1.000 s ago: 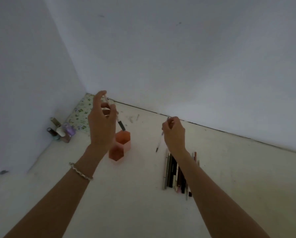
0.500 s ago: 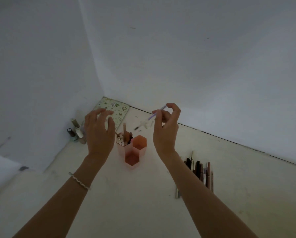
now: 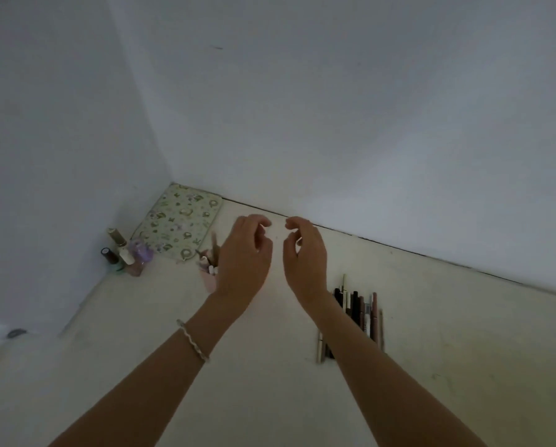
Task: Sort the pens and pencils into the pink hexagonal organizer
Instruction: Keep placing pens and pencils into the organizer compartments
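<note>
Both hands, left hand and right hand, hang loosely curled with nothing in them. At nine o'clock of the left hand peeks the pink organizer. Loose pens lie at four o'clock.

Bare floor lies open between the pink organizer, mostly hidden behind the left hand, and the row of pens beside the right forearm
</note>
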